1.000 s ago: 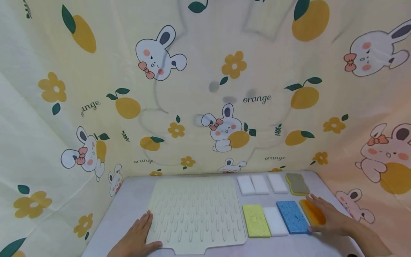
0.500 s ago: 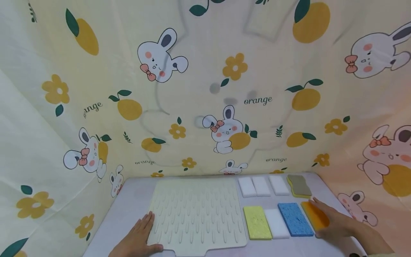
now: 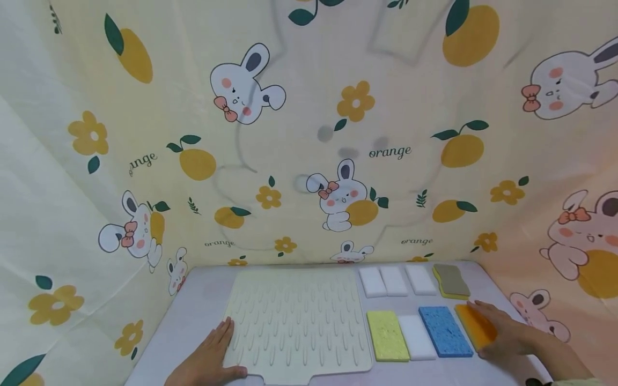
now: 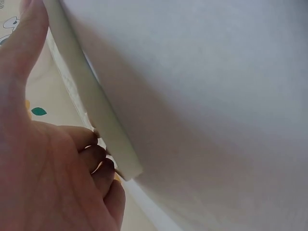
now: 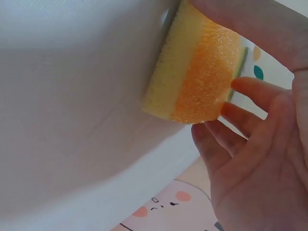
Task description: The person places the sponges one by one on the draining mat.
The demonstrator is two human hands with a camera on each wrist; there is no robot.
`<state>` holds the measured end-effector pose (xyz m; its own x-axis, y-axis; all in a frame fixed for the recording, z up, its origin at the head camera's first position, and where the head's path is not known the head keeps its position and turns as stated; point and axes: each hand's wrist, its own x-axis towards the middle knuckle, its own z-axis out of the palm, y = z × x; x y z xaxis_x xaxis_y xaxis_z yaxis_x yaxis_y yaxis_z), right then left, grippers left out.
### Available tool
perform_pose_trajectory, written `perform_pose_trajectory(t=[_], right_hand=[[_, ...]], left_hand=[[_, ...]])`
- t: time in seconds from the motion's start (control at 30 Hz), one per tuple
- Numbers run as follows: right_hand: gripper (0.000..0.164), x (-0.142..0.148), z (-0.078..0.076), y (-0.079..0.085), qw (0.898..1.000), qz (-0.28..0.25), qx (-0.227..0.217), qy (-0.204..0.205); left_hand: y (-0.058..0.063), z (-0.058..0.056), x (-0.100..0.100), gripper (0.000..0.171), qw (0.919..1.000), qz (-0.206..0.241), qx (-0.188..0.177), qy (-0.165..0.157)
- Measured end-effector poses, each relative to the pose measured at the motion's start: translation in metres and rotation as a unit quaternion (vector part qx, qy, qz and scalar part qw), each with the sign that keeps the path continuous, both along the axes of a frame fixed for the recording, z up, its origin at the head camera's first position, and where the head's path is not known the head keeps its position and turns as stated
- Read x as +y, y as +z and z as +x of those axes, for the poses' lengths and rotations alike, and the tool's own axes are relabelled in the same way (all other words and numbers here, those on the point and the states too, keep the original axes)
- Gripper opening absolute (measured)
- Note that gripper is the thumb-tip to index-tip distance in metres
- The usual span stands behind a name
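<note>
In the head view my left hand (image 3: pixel 207 354) rests at the front left corner of a cream ridged board (image 3: pixel 299 321), fingers along its left edge and thumb at the front. The left wrist view has those fingertips against the board's side (image 4: pixel 101 106). My right hand (image 3: pixel 507 332) holds an orange and yellow sponge (image 3: pixel 475 327) on the table, fingers at its far end and thumb at the near end. Up close, the right wrist view has fingertips on the sponge's (image 5: pixel 207 72) orange layer. A blue sponge (image 3: pixel 445 331) lies just left of it.
A yellow sponge (image 3: pixel 388 336) and a white sponge (image 3: pixel 417 336) lie right of the board. Behind them are several white pads (image 3: pixel 393 281) and a grey-topped yellow scouring sponge (image 3: pixel 451 281). A patterned curtain (image 3: pixel 309 134) surrounds the table at the back and sides.
The right thumb has moved away from the blue sponge's corner to the orange sponge's near end. The head view has shifted slightly. My left hand stays at the board.
</note>
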<state>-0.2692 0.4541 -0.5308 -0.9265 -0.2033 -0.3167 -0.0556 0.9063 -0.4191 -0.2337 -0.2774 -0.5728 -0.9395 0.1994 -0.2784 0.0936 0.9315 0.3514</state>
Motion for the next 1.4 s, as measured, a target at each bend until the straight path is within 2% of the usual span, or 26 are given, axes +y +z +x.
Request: perform_pose_trajectory(t=[0.17,0.3,0.43,0.6,0.7,0.8,1.03,1.4], right_hand=[[0.115,0.007,0.000,0.000,0.997,0.029,0.071,0.009],[0.113,0.011,0.003,0.001,0.987,0.041,0.152,0.017],[0.112,0.007,0.005,0.002,0.979,0.025,0.203,0.014],[0.109,-0.009,0.003,0.005,0.979,-0.017,0.205,0.012],[0.106,-0.021,0.000,0.006,0.979,-0.050,0.195,0.008],[0.106,-0.036,-0.003,0.006,0.976,-0.068,0.204,0.005],[0.110,-0.075,-0.008,0.007,0.971,-0.081,0.224,0.011],[0.116,-0.128,-0.019,0.005,0.960,-0.098,0.257,0.044]], left_hand=[[0.001,-0.001,0.002,0.137,0.9998,0.001,0.017,-0.010],[0.001,-0.001,0.004,0.136,0.9995,0.007,0.025,-0.018],[0.000,0.000,0.003,0.136,0.9995,0.008,0.025,-0.020],[-0.001,-0.001,0.000,0.135,0.9988,0.016,0.033,-0.033],[0.000,-0.002,0.000,0.135,0.9991,0.018,0.021,-0.031],[0.000,-0.003,0.000,0.135,0.9993,0.014,0.014,-0.032],[-0.002,-0.002,0.001,0.135,0.9993,0.015,0.019,-0.030],[-0.003,-0.002,0.003,0.136,0.9994,0.010,0.023,-0.023]])
